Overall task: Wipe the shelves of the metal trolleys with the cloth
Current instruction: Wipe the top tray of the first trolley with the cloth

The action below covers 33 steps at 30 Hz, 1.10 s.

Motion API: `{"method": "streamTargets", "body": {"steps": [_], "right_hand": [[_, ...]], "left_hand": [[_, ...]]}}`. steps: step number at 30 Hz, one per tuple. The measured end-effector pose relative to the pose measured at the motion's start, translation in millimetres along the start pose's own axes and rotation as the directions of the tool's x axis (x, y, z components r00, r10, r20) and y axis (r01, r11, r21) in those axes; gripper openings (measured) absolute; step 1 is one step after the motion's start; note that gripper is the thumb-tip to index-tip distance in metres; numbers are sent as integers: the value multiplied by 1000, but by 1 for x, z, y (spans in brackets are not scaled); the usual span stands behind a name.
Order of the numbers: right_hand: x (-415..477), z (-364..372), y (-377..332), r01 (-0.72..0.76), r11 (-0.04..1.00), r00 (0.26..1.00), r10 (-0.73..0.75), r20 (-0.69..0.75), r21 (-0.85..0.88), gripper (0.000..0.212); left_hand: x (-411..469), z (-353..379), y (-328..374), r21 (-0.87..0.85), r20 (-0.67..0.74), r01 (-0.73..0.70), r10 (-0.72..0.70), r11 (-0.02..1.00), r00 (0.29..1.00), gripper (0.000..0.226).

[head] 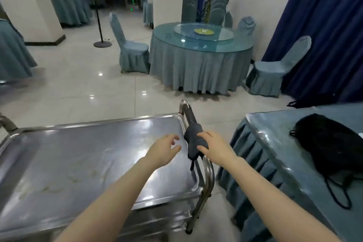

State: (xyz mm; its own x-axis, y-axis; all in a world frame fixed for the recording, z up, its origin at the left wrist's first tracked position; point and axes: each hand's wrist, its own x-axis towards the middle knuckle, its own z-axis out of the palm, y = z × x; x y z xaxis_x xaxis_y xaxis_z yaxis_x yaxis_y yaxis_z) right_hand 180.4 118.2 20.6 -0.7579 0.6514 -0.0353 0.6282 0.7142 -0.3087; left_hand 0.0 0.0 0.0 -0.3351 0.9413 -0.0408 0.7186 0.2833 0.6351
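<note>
Head view | cloth [194,138] draped lengthwise along trolley handle [189,113], lower centre | right hand [216,146] grips it | left hand [164,149] spread, empty, just left

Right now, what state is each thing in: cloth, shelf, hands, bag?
Cloth: bunched over the trolley handle.
Shelf: streaked with smears.
Left hand: loosely open, holding nothing.
Right hand: grips the cloth.
Bag: lying flat on the table.

One head-worn wide-angle view looks forward and down, close above the top shelf of the trolley [88,153]; beyond the trolley, the floor [78,84] stretches farther off
</note>
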Motion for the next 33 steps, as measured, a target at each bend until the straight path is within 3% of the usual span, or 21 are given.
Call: {"method": "streamTargets", "body": {"steps": [7,13,18,20,24,28,30,33], "right_hand": [[57,44,34,-208,957,978,208,22,203,55],[99,62,43,-246,884,965,261,17,398,52],[118,52,57,-232,880,972,226,63,415,51],[120,43,62,-182,923,983,174,53,340,47],[120,22,56,56,993,998,-59,29,108,32],[128,6,24,347,938,934,-345,92,-11,20],[135,0,4,406,914,908,-403,118,-6,17],[143,-6,-20,456,890,890,-455,39,-13,14]], "left_hand": [[108,42,-6,-213,99,81,-61,974,993,49],[137,59,-13,-413,143,172,-122,894,982,36],[136,50,-17,-360,56,129,-116,924,992,19],[130,46,-15,-342,35,98,-92,935,995,11],[102,34,-15,-363,-50,55,-78,930,996,19],[67,17,-23,-352,-118,67,-115,934,986,18],[55,4,-27,-328,-187,81,-149,941,971,22],[42,-19,-29,-269,-313,95,-180,958,933,31]]}}
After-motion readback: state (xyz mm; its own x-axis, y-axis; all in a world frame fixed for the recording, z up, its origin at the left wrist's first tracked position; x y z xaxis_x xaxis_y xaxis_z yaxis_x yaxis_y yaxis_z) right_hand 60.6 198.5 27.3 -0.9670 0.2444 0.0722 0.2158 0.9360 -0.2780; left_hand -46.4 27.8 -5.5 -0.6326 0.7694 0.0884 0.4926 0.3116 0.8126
